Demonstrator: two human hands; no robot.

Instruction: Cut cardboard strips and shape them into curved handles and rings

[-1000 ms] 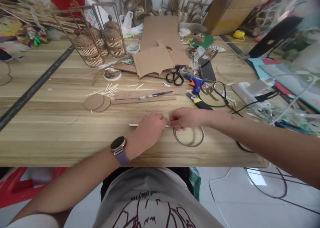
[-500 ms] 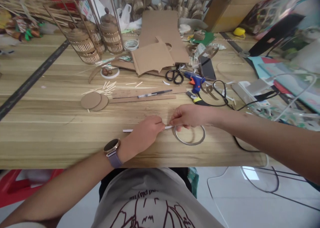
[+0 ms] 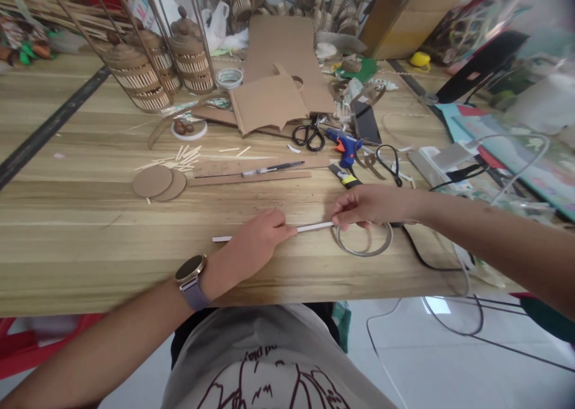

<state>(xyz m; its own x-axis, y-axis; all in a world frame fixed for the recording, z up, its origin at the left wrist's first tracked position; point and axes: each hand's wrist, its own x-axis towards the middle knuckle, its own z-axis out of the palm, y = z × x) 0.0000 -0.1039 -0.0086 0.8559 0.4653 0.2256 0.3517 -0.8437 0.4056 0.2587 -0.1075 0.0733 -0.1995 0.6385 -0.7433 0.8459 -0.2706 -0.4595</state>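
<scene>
A narrow white strip of tape runs across the near part of the table, lying along a thin darker strip. My left hand, a watch on its wrist, is closed over the strip's middle, with thumb and forefinger pressed on it. The strip's left end sticks out past that hand. To the right, my right hand pinches the strip where it meets a thin ring-shaped tape roll. The roll hangs or rests just under the fingers; whether it touches the table I cannot tell.
Beyond the hands lie cardboard discs, small sticks, a pen, a cutter, black-handled scissors and a blue glue gun. Lantern-like bamboo pieces stand far left. A cable trails under the right forearm.
My right hand has moved right with the tape roll, and a longer white stretch now shows between the hands. My left hand stays closed on the strip. The view has shifted slightly.
</scene>
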